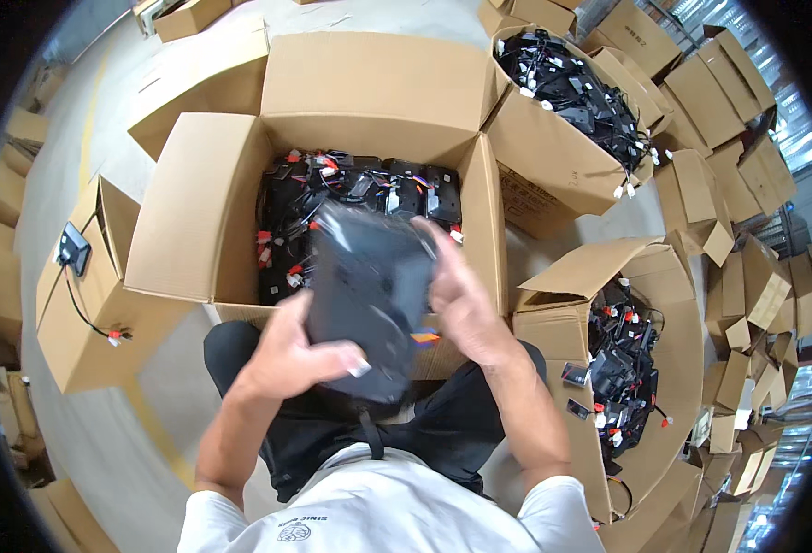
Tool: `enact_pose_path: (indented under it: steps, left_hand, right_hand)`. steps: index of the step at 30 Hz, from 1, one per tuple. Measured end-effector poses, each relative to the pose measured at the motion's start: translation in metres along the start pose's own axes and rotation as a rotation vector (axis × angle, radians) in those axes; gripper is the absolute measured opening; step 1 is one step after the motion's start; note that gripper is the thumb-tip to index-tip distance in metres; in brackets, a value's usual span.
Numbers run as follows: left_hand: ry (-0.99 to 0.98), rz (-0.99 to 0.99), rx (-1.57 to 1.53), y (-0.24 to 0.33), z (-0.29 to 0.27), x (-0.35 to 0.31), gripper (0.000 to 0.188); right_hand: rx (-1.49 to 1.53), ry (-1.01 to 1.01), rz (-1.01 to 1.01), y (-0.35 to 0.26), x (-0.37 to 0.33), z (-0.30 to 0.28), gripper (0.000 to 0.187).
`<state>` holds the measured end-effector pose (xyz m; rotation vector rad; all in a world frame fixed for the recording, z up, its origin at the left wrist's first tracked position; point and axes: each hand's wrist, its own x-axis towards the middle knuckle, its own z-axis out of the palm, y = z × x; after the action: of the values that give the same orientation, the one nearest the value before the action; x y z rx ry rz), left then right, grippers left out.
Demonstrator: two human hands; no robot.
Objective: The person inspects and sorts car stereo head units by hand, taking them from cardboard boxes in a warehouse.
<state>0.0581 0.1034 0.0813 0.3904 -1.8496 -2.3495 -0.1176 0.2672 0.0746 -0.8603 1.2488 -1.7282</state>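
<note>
Between my hands, above my lap, is a flat black plastic device [374,295], smeared by motion, with a small orange mark near its lower right. My left hand [286,355] grips the device's lower left side, thumb over its face. Along the right edge lies my right hand [461,295], its blurred fingers against the device and partly hidden. Just beyond stands an open cardboard box [378,78] packed with similar black devices [360,180], their cables ending in red and white connectors.
At the far right, an open box [540,138] is heaped with black wired devices. Another box [673,341] of them stands at near right. On the left, a small black device [75,249] with a dangling cable lies on a carton [102,323]. Piled cartons [719,92] line the right.
</note>
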Motion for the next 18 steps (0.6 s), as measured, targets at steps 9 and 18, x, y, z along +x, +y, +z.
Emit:
enact_pose_path:
  steps: [9,18]
  left_hand:
    - [0.252,0.012,0.056,0.013,-0.046,0.071,0.048]
    - [0.076,-0.535,-0.089,-0.151,0.009,0.205,0.034]
  right_hand:
    - [-0.588,-0.261,0.442,-0.046,0.051,-0.089,0.027]
    - [-2.159,-0.042,-0.151,-0.053,0.135,-0.126,0.02]
